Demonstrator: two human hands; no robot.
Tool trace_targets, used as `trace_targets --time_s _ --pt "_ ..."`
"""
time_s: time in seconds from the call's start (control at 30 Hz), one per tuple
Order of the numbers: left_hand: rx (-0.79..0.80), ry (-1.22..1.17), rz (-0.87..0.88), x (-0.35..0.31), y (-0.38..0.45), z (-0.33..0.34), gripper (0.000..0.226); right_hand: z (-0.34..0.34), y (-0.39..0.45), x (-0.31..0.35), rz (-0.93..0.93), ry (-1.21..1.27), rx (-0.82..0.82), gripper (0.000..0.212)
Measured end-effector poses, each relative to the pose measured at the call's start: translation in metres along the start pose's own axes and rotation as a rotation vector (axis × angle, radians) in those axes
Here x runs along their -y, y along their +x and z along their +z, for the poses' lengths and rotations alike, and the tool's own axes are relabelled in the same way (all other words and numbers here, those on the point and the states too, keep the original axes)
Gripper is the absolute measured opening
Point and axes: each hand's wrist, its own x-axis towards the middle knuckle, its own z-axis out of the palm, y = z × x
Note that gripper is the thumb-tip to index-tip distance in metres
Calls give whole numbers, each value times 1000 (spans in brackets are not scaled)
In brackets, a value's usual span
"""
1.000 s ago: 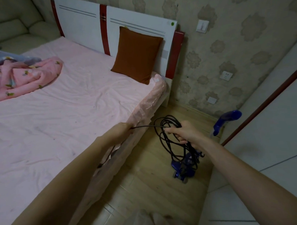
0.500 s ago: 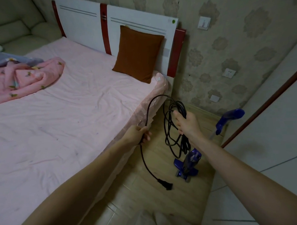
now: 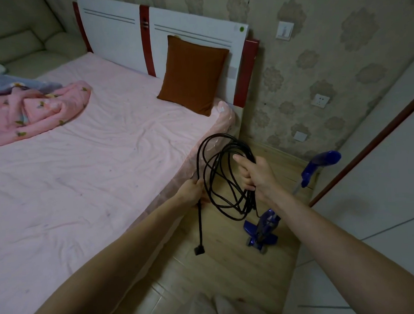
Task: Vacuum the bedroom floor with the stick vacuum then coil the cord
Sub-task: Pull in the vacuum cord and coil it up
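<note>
Both hands (image 3: pixel 255 175) grip the coiled cord (image 3: pixel 226 179).

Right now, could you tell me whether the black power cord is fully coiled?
Not fully: the right hand holds several loops of the black power cord, while the left hand grips a tail hanging down to the plug.

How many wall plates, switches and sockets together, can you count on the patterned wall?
3: a switch high beside the headboard, a socket lower right, and a blank plate near the floor. Others may be hidden.
</note>
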Motion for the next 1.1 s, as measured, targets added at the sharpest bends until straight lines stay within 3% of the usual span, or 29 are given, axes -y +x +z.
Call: trace_targets --time_s 0.1,0.23,0.3,0.4,0.47,0.6,0.67,0.8,1.0,1.1 --pt "73 32 36 3 8 -2 37 -3 0 1 31 77 108 39" --pt "25 -40 128 13 23 -7 109 -15 -4 6 67 48 283 53" --pt "41 17 228 16 35 -10 121 -23 -9 7 89 5 337 54" --pt "214 71 373 -4 21 -14 106 -37 -17 8 122 -16 351 45" --pt "361 114 428 -19 17 -15 109 -46 -23 7 131 -18 348 39" --pt "420 245 591 -47 13 -6 108 -57 -37 5 127 -9 354 42" --pt "484 263 639 -56 11 5 87 -58 -45 6 122 34 343 43" --pt "616 289 658 -66 1 26 22 -67 -59 6 63 126 212 45" --pt "877 111 556 -58 7 43 39 -102 -87 -4 -64 361 -135 41" --pt "900 -35 480 -64 4 58 40 -118 -101 -12 -79 261 -259 39"
